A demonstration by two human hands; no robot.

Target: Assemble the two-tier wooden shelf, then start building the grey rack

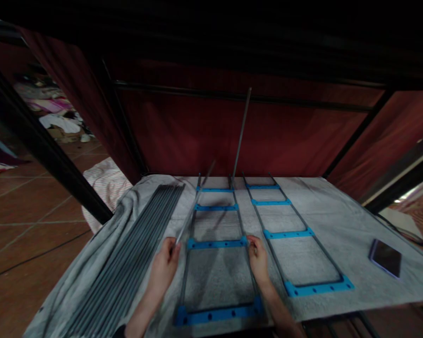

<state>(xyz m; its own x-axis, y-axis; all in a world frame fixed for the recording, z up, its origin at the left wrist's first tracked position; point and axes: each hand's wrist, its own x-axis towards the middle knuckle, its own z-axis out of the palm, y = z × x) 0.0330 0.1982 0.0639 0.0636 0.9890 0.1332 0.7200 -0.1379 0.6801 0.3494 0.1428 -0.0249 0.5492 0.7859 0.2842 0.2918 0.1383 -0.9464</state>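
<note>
My left hand (pixel 165 263) is closed around the lower end of a thin grey rod (pixel 194 209), which slants up and away, its far end blurred. My right hand (pixel 258 260) has curled fingers at the right end of a blue crossbar (pixel 216 244); whether they grip anything is hard to see. Between my hands lies a ladder-like frame of grey rods and blue crossbars, with the nearest blue crossbar (pixel 220 315) by the table edge. Another grey rod (pixel 242 131) rises steeply from this frame's far right end.
A second ladder-like frame (pixel 289 234) lies to the right. Several grey rods (pixel 127 253) lie side by side at the left. A phone (pixel 386 258) rests on the grey cloth (pixel 352 225). Dark posts (pixel 45 136) and red curtains (pixel 183 136) surround the table.
</note>
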